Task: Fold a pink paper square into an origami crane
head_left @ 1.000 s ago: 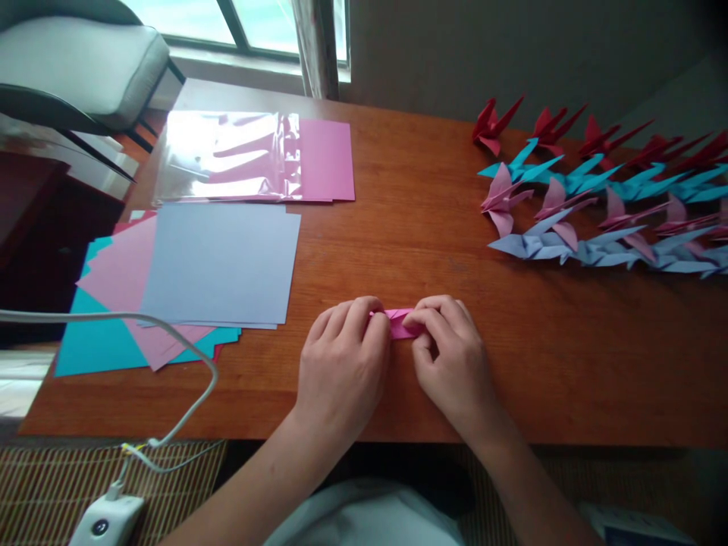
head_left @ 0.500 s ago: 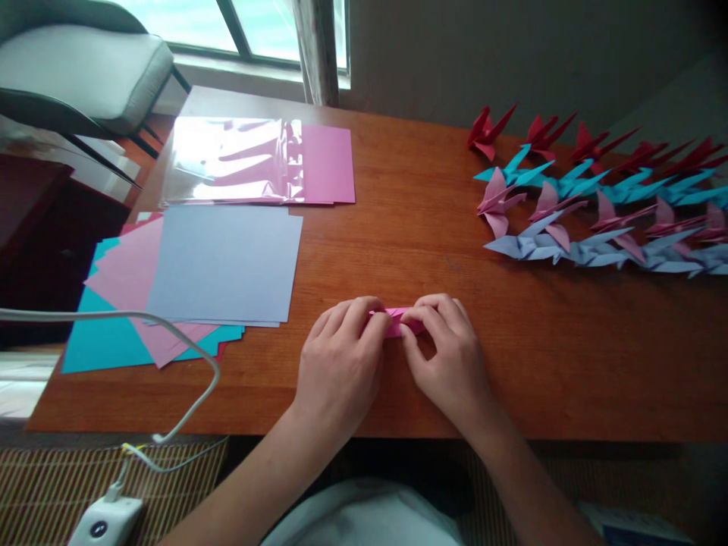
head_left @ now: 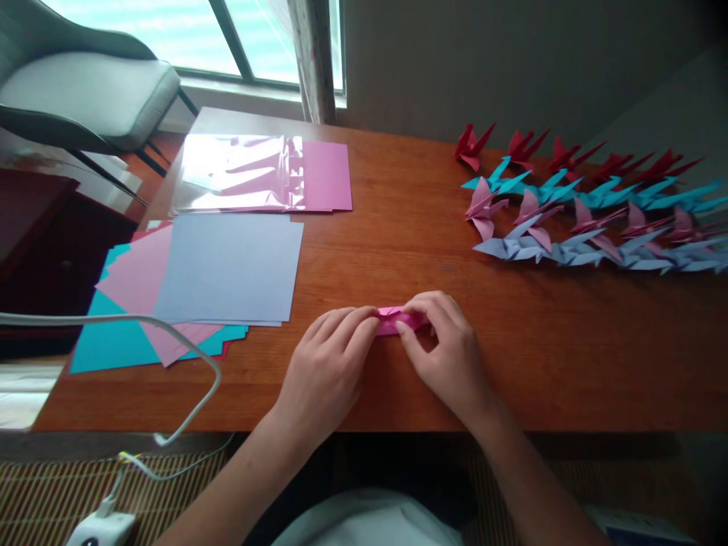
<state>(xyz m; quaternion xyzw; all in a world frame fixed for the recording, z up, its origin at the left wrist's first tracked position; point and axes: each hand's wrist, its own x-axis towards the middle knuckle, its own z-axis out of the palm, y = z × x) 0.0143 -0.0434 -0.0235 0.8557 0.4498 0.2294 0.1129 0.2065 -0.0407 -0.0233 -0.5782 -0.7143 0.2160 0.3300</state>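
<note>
Paper strip held at both ends

Nearer than the paper strip and well to its left, a white device is seen on a slatted mat, with a plug seated in it. The paper strip, bright pink and folded narrow, is held over the wooden table, close to the near edge. Its right end is pinched between the thumb and fingers of the right hand; its left end is pinched, and partly hidden, by the bunched fingertips and thumb of the left hand. Left of the paper strip, turquoise sheets, pale pink sheets and grey-blue sheets are overlapped, crossed in view by a pale cable. Beyond it, to the right, folded cranes are lined up in four rows: pale blue cranes, pink cranes, turquoise cranes and red cranes. Beyond it, to the left, rose-pink sheets are partly covered by a clear sleeve. Farther out on that side, a chair, a window and a curtain are seen.
</note>
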